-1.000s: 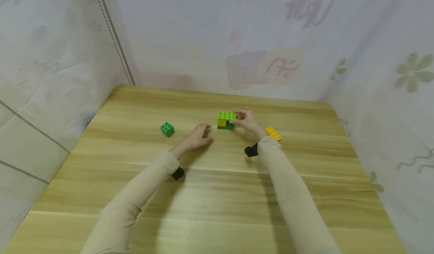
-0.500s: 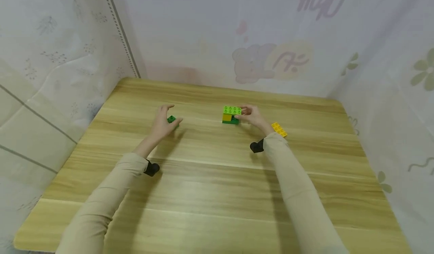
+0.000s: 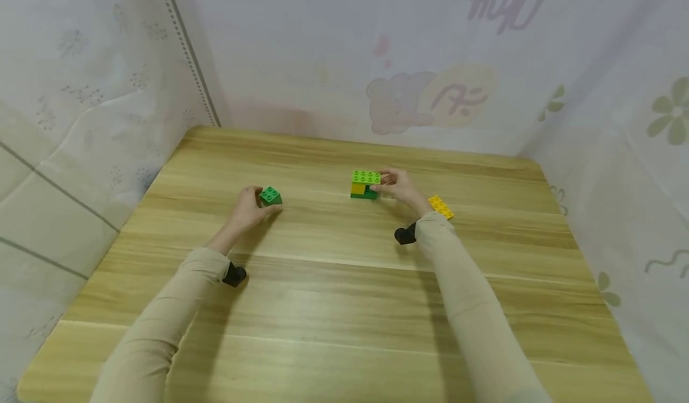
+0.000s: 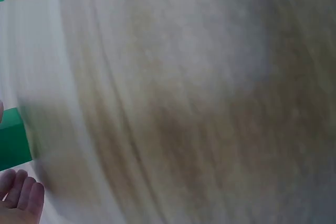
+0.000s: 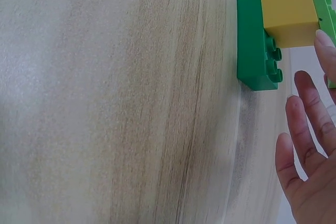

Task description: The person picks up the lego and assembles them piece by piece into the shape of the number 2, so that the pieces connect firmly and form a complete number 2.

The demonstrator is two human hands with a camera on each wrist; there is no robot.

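My left hand (image 3: 246, 210) is around a green building block (image 3: 271, 196) with studs, at the left of the table. Fingers lie at its left side and the thumb at its near side; in the left wrist view a gap shows between the block (image 4: 13, 140) and several fingers (image 4: 23, 192). My right hand (image 3: 401, 188) holds the right end of the light green top brick (image 3: 366, 177) of a small stack, thumb in front. Beneath that brick sits a yellow block (image 5: 289, 14), on a dark green base brick (image 5: 252, 45). The remaining right fingers (image 5: 302, 129) are spread below, apart from the stack.
A flat yellow brick (image 3: 441, 207) lies on the wooden table (image 3: 323, 307) just beyond the right wrist. Black wrist cameras hang under both sleeves. A printed cloth (image 3: 301, 50) encloses the back and sides of the table.
My left hand has moved left from near the stack to the green block, reaching above it and then lowering around it. The right hand stays at the stack. The head view has shifted slightly.
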